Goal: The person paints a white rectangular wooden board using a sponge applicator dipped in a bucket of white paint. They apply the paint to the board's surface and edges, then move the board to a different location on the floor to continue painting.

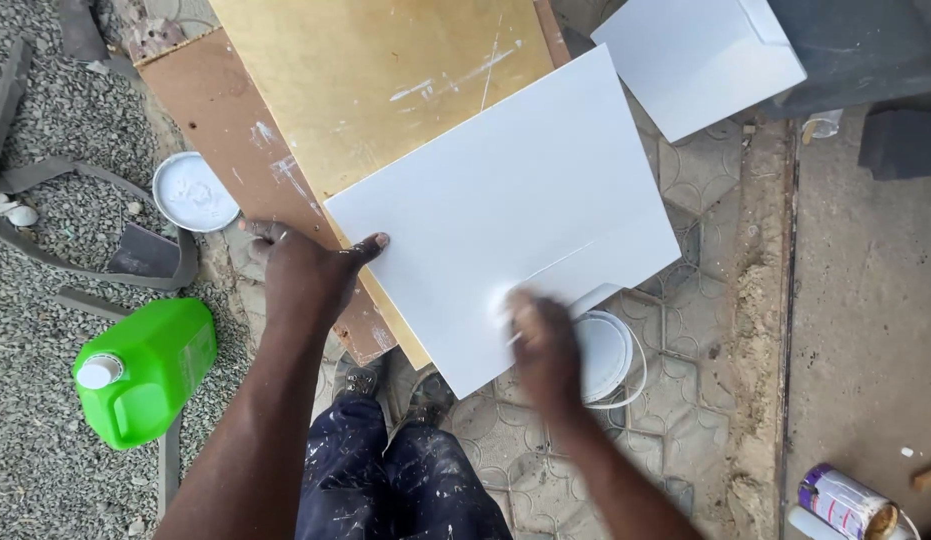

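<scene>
Your left hand (303, 272) lies spread at the left edge of the white panel (505, 215), thumb tip on the painted face and the other fingers off the edge on the brown board (225, 130). It looks placed there to keep the panel from sliding. The panel fills the middle of the frame, lying tilted across a yellow board (375, 80) that rests on the brown one, so its lower right corner overhangs the paved ground.

Your right hand (540, 340) is on the panel's lower part, near the centre of the frame. It is blurred, so you cannot tell whether the fingers are closed on something or simply pressed flat; a pale smear shows at the fingertips. Just beside it, under the overhanging corner, sits a white bucket (605, 355), close enough to reach without shifting your stance.

At the left of the frame a lid (192, 192) smeared with white lies on the gravel, and lower left a green jug (145, 370) lies on its side. A second white panel (700, 55) is at the upper right, apart from the first. A can (847, 502) sits at the lower right corner. Your paint-spattered trousers (395, 490) show at the bottom centre.
</scene>
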